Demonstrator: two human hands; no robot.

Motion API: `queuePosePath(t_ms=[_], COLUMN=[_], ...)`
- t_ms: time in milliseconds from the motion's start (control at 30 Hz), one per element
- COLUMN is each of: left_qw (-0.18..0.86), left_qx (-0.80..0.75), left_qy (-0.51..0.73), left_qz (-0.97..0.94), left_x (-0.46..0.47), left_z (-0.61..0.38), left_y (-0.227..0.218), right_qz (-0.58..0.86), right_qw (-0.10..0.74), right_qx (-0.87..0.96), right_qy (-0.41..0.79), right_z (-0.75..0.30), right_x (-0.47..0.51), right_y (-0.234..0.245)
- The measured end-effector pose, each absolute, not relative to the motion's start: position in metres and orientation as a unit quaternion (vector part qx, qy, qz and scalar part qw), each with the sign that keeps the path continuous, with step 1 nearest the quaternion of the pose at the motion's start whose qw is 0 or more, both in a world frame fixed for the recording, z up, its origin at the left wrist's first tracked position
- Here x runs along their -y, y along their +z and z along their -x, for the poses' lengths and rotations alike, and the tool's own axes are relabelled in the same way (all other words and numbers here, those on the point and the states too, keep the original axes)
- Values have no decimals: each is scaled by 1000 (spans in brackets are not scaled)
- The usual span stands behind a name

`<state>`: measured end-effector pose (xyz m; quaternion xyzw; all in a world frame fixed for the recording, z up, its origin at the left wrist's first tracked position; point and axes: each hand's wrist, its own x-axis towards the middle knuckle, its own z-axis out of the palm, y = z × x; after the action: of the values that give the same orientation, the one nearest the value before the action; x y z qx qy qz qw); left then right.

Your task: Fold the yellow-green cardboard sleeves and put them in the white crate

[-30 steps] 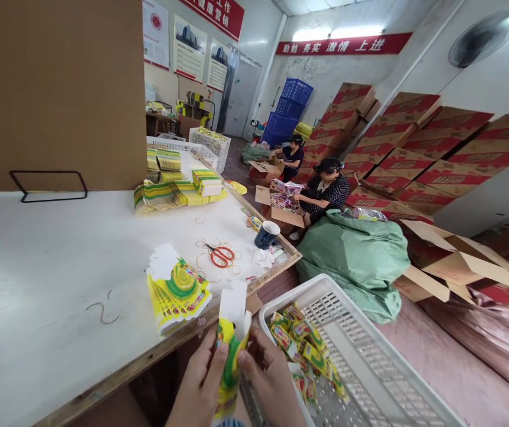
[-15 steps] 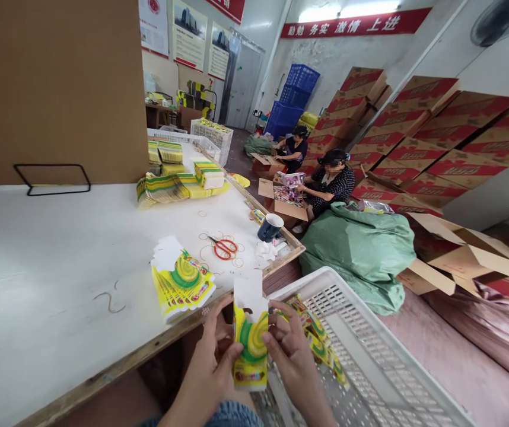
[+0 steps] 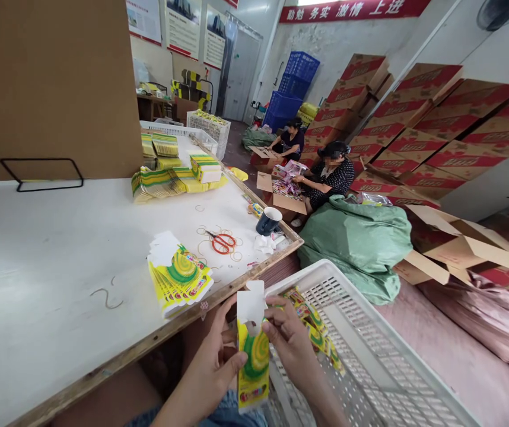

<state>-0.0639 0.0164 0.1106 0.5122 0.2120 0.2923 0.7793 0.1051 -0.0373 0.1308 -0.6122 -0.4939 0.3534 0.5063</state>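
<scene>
Between my two hands stands a small yellow carton [image 3: 254,362] with a green swirl, its white top flap raised and open. My left hand [image 3: 219,356] grips its left side, thumb on the front. At the upper right edge, by the opening, my right hand [image 3: 288,335] pinches the carton with thumb and fingers. A fanned stack of flat yellow cartons [image 3: 178,276] lies on the white table [image 3: 59,249] to the left. Below and right of my hands is a white plastic crate [image 3: 370,338], with several filled yellow-green packs [image 3: 314,326] inside.
Orange-handled scissors [image 3: 223,243] lie among rubber bands near a dark mug [image 3: 269,221]. More bundled cartons [image 3: 174,181] sit farther back. A green sack [image 3: 356,243] and stacked boxes [image 3: 432,130] stand to the right. Two people work beyond the table.
The carton has moved slightly down in my hands. My right hand has shifted up its edge toward the opening, and the thumb has left the front middle. The view has tilted a little.
</scene>
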Motion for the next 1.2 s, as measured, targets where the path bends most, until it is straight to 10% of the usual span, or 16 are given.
queuePosePath(t_ms=[400,1200], left_qw=[667,700], left_qx=[-293,-296], left_qy=[307,309], left_qz=[-612,-572], left_x=[-18,-16], left_z=[62,60], left_y=[96,94], right_qz=[624,713], right_qw=[430,343], right_qx=[473,542], right_qy=[450,284], right_z=[-108,-99], right_x=[40,29], right_y=[146,139])
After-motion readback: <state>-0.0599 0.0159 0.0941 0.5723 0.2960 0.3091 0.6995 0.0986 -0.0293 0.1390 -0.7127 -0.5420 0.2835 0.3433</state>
